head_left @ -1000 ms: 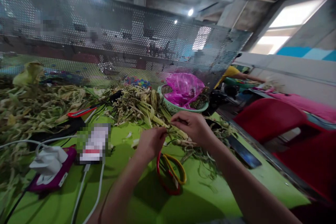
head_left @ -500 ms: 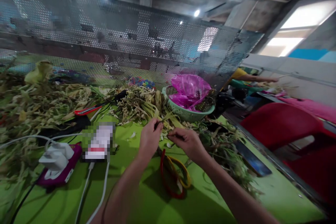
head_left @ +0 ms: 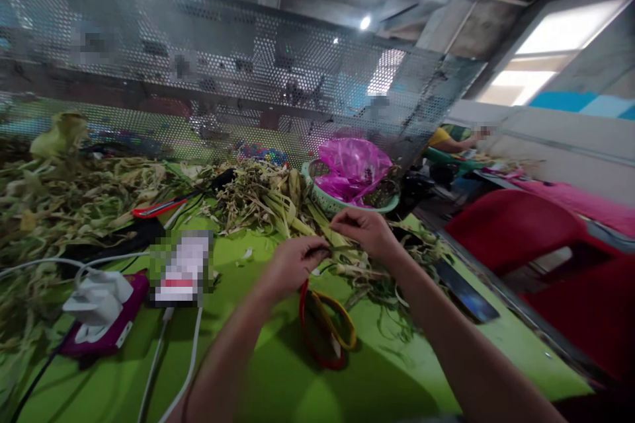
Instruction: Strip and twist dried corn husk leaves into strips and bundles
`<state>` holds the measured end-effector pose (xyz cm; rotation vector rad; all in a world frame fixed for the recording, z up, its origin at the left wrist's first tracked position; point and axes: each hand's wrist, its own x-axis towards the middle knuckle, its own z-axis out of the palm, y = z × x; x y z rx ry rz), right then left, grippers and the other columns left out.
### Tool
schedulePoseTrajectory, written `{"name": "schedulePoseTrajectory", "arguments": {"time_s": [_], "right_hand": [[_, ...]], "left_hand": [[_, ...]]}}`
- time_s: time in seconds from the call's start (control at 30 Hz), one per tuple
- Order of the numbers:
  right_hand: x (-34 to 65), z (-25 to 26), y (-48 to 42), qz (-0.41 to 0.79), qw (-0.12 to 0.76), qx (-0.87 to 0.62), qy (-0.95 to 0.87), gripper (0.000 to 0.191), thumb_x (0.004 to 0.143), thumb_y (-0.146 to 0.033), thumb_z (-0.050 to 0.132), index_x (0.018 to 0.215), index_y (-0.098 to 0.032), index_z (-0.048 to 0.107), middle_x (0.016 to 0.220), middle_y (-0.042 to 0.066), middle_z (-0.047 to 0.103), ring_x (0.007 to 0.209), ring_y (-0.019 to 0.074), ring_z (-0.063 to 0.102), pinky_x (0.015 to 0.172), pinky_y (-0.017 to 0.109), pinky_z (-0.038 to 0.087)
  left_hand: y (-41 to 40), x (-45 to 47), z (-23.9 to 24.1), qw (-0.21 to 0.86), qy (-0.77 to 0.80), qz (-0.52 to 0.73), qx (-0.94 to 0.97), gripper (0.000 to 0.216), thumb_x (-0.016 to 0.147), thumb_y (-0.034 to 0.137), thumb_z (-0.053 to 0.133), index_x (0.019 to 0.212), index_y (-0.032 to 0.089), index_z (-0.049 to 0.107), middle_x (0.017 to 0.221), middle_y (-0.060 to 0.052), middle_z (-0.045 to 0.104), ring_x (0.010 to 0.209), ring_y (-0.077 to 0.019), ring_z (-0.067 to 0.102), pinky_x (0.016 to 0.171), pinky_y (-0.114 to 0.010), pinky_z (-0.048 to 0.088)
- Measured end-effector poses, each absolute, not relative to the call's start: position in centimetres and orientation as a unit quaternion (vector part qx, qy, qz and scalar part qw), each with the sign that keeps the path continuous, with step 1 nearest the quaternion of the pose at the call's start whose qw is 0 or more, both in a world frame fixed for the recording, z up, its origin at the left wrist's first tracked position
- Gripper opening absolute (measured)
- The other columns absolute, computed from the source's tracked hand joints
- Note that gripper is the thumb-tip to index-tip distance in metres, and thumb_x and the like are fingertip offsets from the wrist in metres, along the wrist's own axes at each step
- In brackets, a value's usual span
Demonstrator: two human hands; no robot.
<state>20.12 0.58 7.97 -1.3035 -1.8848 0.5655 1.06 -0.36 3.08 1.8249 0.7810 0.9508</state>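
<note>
My left hand is closed in a pinch, with a thin green plant stem at its fingertips. Higher and to the right, my right hand pinches finger and thumb together; what sits between them is too small to make out. Below both hands lie scissors with red and yellow handles, their blades hidden. Dried stalks and leaves are heaped just beyond, and further trimmings spread under and beside my right hand.
A green basket with a pink plastic bag stands behind. Leftward are a red cutter, a charging phone, a purple power strip and leafy piles. Another phone lies right, near red chairs. A co-worker's arm shows beyond.
My right hand has moved up beside the basket's front. My left hand has lowered and turned, its fingers now pointing right. The view has shifted slightly. The distant co-worker's arm is raised more.
</note>
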Motion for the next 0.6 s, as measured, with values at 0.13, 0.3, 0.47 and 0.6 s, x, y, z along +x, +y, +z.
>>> {"name": "schedulePoseTrajectory", "arguments": {"time_s": [0.13,0.3,0.47,0.6], "right_hand": [[19.5,5.4,0.8,0.345,0.439,-0.499,-0.663,0.034,0.067,-0.05,0.075,0.067,-0.017,0.065,0.062,-0.001,0.059,0.059,0.0137,0.051,0.06,0.027,0.042],[16.5,2.7,-1.8,0.298,0.437,-0.523,-0.668,0.022,0.075,-0.039,0.069,0.066,-0.019,0.064,0.059,-0.003,0.054,0.057,0.0138,0.048,0.057,0.025,0.038],[15.4,2.3,-3.2,0.202,0.42,-0.528,-0.71,0.019,0.084,-0.034,0.061,0.073,-0.02,0.067,0.061,-0.001,0.056,0.058,0.0147,0.048,0.058,0.026,0.038],[14.9,2.9,-2.9,0.191,0.433,-0.538,-0.697,0.02,0.086,-0.037,0.059,0.082,-0.02,0.069,0.063,0.0,0.057,0.056,0.0148,0.048,0.055,0.025,0.036]], "left_hand": [[0.3,1.3,2.6,0.562,0.336,0.489,0.577,0.015,0.082,0.029,0.058,0.088,0.017,0.064,0.078,-0.001,0.063,0.071,-0.013,0.052,0.066,-0.022,0.04],[0.9,1.4,1.7,0.465,0.411,0.531,0.577,0.012,0.084,0.025,0.053,0.077,0.017,0.058,0.073,0.001,0.058,0.072,-0.0126,0.051,0.067,-0.022,0.039],[0.4,1.3,1.4,0.312,0.506,0.458,0.661,0.016,0.089,0.022,0.048,0.079,0.019,0.061,0.074,0.0,0.061,0.07,-0.0138,0.053,0.067,-0.023,0.037],[-0.2,1.2,1.6,0.161,0.538,0.405,0.722,0.021,0.092,0.019,0.045,0.092,0.02,0.066,0.085,-0.006,0.066,0.076,-0.0175,0.057,0.071,-0.026,0.038]]}}
